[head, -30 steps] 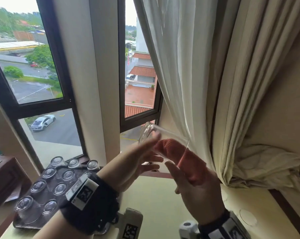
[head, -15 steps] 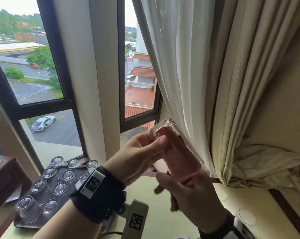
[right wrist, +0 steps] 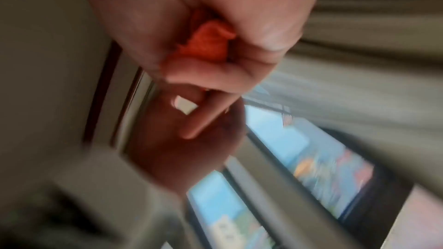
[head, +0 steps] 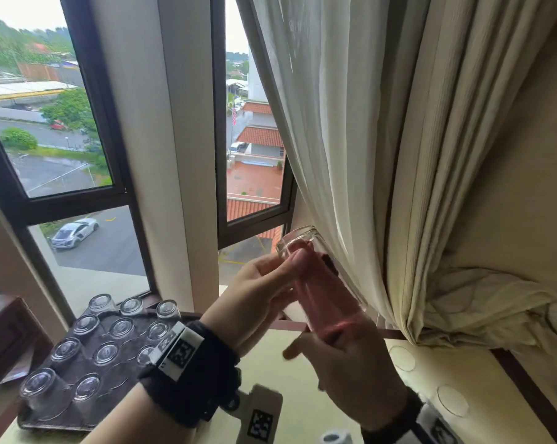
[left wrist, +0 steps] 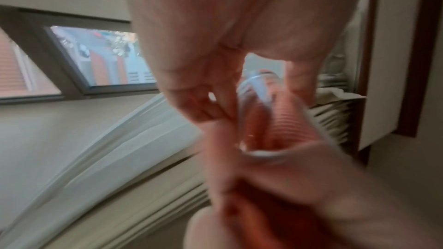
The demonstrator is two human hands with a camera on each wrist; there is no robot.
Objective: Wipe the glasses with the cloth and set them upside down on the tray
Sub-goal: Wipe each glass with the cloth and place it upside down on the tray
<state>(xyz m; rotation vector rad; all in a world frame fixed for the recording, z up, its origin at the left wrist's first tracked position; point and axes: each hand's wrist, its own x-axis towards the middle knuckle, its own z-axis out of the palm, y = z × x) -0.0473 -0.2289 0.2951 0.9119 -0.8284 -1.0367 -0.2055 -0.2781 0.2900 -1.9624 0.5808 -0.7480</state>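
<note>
Wiping step, one glass in hand. At centre right of the head view the left hand (head: 264,283) grips a clear glass (head: 315,283) round its wall, fingers and thumb curled on it, the closed base tilted up towards the curtain (head: 350,155) and the mouth down towards the right hand (head: 350,363). The red cloth (head: 325,302) fills the inside of the glass; the right hand's fingers are closed round the cloth's tail at the mouth, seen as a bunched red wad in the right wrist view (right wrist: 206,44). Both wrist views are blurred, which suggests a twisting motion, though direction cannot be told.

Judged stage: interior wipe under way, placement not yet done. The next move would call for drawing the cloth out, keeping the glass mouth-down, and carrying it to a free spot on the tray (head: 46,424) at lower left of the frame; the glass looks slick, so a firm hold on the wall is advisable, and its base lies just beside the curtain.

Counts, head view: glasses in hand, one; inverted glasses on the tray (head: 106,353), about twelve visible, in rough rows, one partly hidden behind the left wristband, so the total is uncertain; cloths, one; trays, one; round marks on the tabletop at lower right (head: 402,358), two
</note>
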